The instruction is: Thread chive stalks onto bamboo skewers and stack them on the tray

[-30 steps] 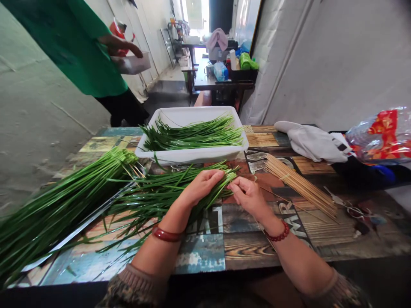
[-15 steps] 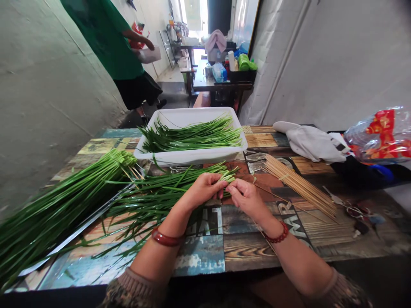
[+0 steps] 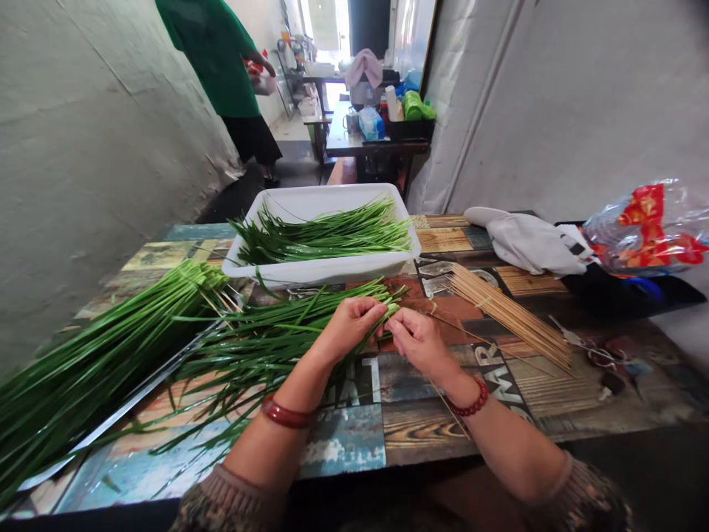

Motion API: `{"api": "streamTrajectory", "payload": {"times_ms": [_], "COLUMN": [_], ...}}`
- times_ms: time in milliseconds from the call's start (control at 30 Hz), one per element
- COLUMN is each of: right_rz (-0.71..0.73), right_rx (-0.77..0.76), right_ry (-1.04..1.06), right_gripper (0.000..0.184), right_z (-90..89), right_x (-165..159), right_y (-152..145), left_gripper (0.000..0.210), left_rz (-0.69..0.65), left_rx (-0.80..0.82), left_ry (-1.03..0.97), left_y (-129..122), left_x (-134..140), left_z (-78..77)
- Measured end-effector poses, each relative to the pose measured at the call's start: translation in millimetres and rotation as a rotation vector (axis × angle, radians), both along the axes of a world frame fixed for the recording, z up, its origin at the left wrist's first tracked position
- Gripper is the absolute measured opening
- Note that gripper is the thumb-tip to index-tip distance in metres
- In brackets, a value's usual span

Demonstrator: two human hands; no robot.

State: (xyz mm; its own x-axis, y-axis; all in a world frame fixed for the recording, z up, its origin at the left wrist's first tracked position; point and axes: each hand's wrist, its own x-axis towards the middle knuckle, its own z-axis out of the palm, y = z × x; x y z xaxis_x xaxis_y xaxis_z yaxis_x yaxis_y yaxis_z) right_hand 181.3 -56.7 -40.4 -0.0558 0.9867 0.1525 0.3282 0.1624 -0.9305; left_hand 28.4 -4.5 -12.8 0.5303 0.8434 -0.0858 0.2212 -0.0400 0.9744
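Note:
My left hand point(image 3: 350, 329) is closed around the pale stem ends of a few Chinese chives point(image 3: 391, 307), above a loose spread of chives point(image 3: 266, 340) on the table. My right hand point(image 3: 418, 341) meets it at those stem ends, thumb and fingers pinched. A thin bamboo skewer point(image 3: 451, 410) runs from under my right palm back past the wrist; its tip is hidden by the fingers. To the right lies a bundle of bamboo skewers point(image 3: 509, 318), with a single one beside it. A white plastic tub point(image 3: 321, 275) behind my hands holds more chives.
A large bunch of chives point(image 3: 111, 332) lies at left on a metal tray point(image 3: 105, 428). Scissors point(image 3: 587, 347), keys point(image 3: 609, 388), a white cap point(image 3: 526, 240) and a plastic bag point(image 3: 648, 229) are at right. Beyond the table, a person in green point(image 3: 216, 59) stands by the wall.
My hands stay together at the chive stems, with small finger movements. The view has shifted slightly to the right. The person in green has moved farther off.

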Motion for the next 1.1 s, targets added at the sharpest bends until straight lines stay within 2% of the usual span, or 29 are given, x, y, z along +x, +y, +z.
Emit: {"api": "streamTrajectory", "payload": {"times_ms": [133,367,467,600,700,800,867,967,1000,1100], "right_rz": [-0.013,0.021,0.013,-0.024,-0.056,-0.075,-0.066,-0.006,0.018,0.048], "right_rx": [0.002,-0.164,-0.191,-0.166,-0.138,-0.127,-0.137,-0.182,-0.199,-0.218], "right_ry": [0.001,0.157,0.237,0.264,0.233,0.235,0.227,0.177,0.158,0.123], "right_gripper": [0.027,0.027,0.025,0.036,0.033,0.032,0.030,0.028,0.027,0.027], "right_z": [-1.7,3.5,4.1,-1.6,-6.1,-7.2,-5.8,-2.9,-2.3,-3.7], "right_x": [0.0,2.4,2.2,1.8,1.6,2.1,3.2,5.8,6.6,8.6], "right_y": [1.2,2.8,4.1,5.8,5.7,4.8,4.0,2.3,1.8,1.6], "left_gripper": [0.037,0.035,0.036,0.040,0.038,0.030,0.025,0.028,0.029,0.027], "left_rz": [0.009,-0.060,-0.034,-0.093,-0.148,-0.199,-0.121,0.148,0.196,0.172], "left_rx": [-0.001,-0.056,-0.066,-0.100,-0.051,0.054,0.103,0.162,0.178,0.198], "left_ry": [0.004,-0.080,-0.073,-0.065,-0.043,0.017,0.013,-0.013,-0.008,0.033], "left_y": [-1.2,2.0,0.8,-6.0,-8.3,-3.3,3.6,13.7,15.9,18.0], "left_x": [2.2,-6.2,-5.8,1.6,3.4,-5.9,-16.9,-31.8,-34.6,-34.8], "left_z": [-1.8,7.7,9.2,5.8,5.5,10.9,15.5,19.1,19.0,14.9]}}
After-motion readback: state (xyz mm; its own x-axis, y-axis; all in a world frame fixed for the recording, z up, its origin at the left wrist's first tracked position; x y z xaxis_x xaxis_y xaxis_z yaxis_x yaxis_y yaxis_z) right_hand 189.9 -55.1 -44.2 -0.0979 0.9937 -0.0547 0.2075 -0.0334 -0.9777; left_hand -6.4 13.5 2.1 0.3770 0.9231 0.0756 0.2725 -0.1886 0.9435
